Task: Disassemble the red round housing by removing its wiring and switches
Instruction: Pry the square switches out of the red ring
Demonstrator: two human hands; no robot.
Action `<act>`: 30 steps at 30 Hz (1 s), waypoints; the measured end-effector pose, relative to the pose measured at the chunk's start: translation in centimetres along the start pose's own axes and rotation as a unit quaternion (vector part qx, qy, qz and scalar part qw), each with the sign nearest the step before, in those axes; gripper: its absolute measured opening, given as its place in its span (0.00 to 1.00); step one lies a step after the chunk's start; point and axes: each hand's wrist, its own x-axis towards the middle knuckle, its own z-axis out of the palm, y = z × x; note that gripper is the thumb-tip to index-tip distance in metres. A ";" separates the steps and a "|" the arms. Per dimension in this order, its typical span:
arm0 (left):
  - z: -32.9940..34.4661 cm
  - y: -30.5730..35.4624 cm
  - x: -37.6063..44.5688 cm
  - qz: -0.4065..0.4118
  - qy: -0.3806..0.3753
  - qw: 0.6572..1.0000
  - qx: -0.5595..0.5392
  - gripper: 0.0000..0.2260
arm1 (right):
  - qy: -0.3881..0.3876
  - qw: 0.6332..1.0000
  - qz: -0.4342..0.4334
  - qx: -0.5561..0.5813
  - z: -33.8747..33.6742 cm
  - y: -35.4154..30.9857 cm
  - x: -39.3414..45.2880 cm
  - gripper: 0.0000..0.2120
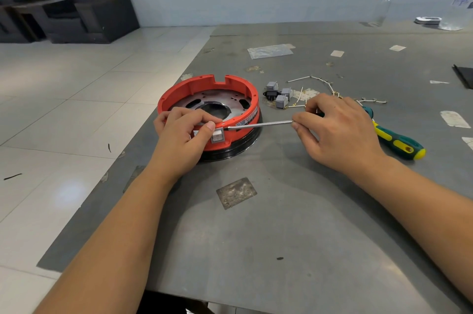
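On the grey metal table (256, 237) sits the red round housing (210, 98). The left hand (183, 138) grips its near rim, thumb pressing the grey switch (217, 135). The right hand (335, 129) pinches a screwdriver (261, 124), tip touching that switch.

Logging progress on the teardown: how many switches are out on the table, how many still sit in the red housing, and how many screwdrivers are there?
Switches loose on the table: 3
Switches still in the red housing: 1
Screwdrivers: 2
Total: 6
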 end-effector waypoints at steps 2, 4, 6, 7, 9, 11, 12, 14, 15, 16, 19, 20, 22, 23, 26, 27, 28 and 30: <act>0.0 0.1 0.0 0.002 0.000 1.000 0.003 0.10 | -0.008 1.000 -0.004 -0.008 -0.5 -0.1 0.1 0.13; 0.0 0.0 0.0 0.001 -0.002 1.000 0.008 0.09 | -0.009 1.000 -0.013 -0.022 -1.0 -0.2 0.1 0.14; 0.1 0.0 0.0 0.000 -0.002 1.000 0.011 0.09 | -0.007 0.999 -0.026 -0.045 -1.3 -0.2 0.2 0.15; 0.1 0.0 0.1 0.001 0.000 1.000 0.012 0.09 | -0.006 0.998 -0.031 -0.051 -1.2 -0.3 0.2 0.16; 0.2 0.0 0.1 0.008 0.006 1.000 0.016 0.10 | -0.002 0.998 -0.031 -0.047 -1.0 -0.5 0.1 0.15; 0.3 0.1 0.1 0.013 0.008 1.000 0.022 0.10 | 0.004 0.999 -0.020 -0.031 -0.6 -0.5 -0.1 0.13; 0.3 0.1 0.1 0.017 0.009 0.999 0.026 0.11 | 0.005 1.000 -0.015 -0.024 -0.3 -0.5 -0.2 0.13; 0.4 0.2 0.1 0.022 0.009 0.999 0.033 0.11 | 0.005 1.000 -0.011 -0.011 0.3 -0.3 -0.3 0.12; 0.4 0.2 0.1 0.020 0.008 0.999 0.034 0.11 | 0.004 1.000 -0.011 -0.005 0.5 -0.2 -0.2 0.12; 0.4 0.2 0.2 0.017 0.008 0.999 0.033 0.11 | 0.004 1.000 -0.013 -0.001 0.7 -0.1 -0.1 0.12; 0.5 0.2 0.2 0.006 0.007 1.000 0.027 0.11 | -0.007 1.000 -0.017 0.004 1.3 0.4 0.4 0.12; 0.5 0.2 0.2 0.003 0.008 1.000 0.024 0.11 | -0.013 1.000 -0.013 0.008 1.4 0.5 0.6 0.11; 0.6 0.1 0.2 0.001 0.012 1.000 0.016 0.12 | -0.022 1.000 -0.005 0.020 1.8 0.6 1.1 0.09; 0.6 0.2 0.2 0.001 0.013 1.000 0.011 0.12 | -0.027 0.999 -0.003 0.024 2.0 0.7 1.3 0.09; 0.5 0.1 0.3 -0.004 0.011 1.000 0.008 0.11 | -0.057 0.998 -0.005 0.031 2.7 1.0 2.3 0.10; 0.5 0.0 0.4 -0.005 0.010 1.000 0.009 0.11 | -0.070 0.997 -0.007 0.031 2.9 1.1 2.6 0.11; 0.5 0.0 0.4 -0.006 0.010 1.000 0.008 0.11 | -0.082 0.996 -0.012 0.031 3.1 1.2 2.9 0.11; 0.6 -0.1 0.4 -0.013 0.010 1.000 0.003 0.11 | -0.094 0.995 -0.024 0.031 3.4 1.4 3.4 0.11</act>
